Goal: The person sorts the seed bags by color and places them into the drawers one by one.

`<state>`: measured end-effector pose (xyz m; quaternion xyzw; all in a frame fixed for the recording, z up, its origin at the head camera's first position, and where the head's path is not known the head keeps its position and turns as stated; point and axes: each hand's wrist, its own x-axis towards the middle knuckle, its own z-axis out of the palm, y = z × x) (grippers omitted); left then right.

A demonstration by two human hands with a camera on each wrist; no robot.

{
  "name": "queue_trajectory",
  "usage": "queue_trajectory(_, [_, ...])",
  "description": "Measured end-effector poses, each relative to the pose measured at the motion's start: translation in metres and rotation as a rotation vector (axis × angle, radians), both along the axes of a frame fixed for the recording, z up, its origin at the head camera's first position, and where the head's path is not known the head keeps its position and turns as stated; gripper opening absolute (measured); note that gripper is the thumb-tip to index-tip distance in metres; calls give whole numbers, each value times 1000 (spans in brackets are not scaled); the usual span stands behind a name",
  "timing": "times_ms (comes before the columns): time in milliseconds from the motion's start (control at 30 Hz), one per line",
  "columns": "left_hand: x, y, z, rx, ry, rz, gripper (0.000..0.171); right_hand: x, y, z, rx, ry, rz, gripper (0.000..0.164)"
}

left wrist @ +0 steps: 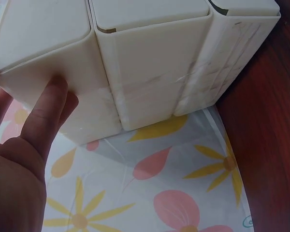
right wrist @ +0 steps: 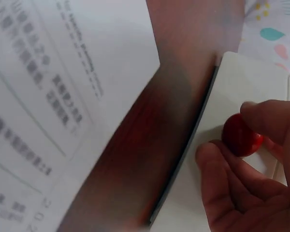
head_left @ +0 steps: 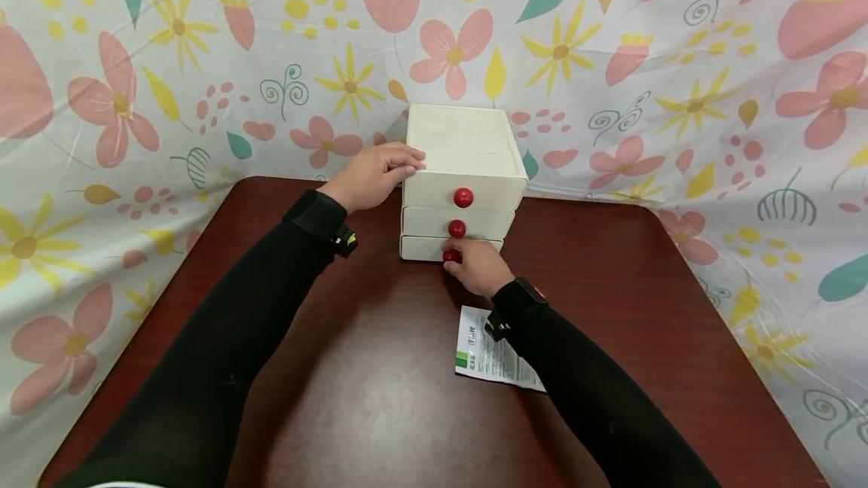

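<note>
A cream chest of drawers [head_left: 456, 143] with three stacked drawers stands at the back of the table. Each drawer front carries a round red knob. My left hand [head_left: 375, 173] rests against the chest's upper left edge, and its fingers touch the side panel [left wrist: 150, 82] in the left wrist view. Down at the bottom drawer [head_left: 422, 248], my right hand [head_left: 480, 268] pinches the lowest red knob [right wrist: 239, 133] between thumb and fingers. All the drawers look closed or nearly so. A white printed packet [head_left: 498, 352] with a green patch lies partly under my right forearm.
The dark reddish-brown table [head_left: 353, 398] extends around the chest. Right behind it hangs a white cloth [head_left: 224, 59] with pink, yellow and teal flowers and leaves. The middle knob [head_left: 457, 228] and top knob [head_left: 463, 196] sit above my right hand.
</note>
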<state>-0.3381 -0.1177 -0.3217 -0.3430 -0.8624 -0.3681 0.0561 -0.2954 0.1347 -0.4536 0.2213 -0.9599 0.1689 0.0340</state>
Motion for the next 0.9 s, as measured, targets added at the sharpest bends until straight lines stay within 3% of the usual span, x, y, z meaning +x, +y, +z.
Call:
queue_trajectory(433, [1, 0, -2, 6, -2, 0, 30, 4, -2, -5, -103, 20, -19, 22])
queue_trajectory(600, [1, 0, -2, 5, -9, -19, 31, 10, -2, -5, -134, -13, -66, 22])
queue_trajectory(900, [1, -2, 0, 9, -13, -4, 30, 17, -4, -3, -155, -42, -44, 22])
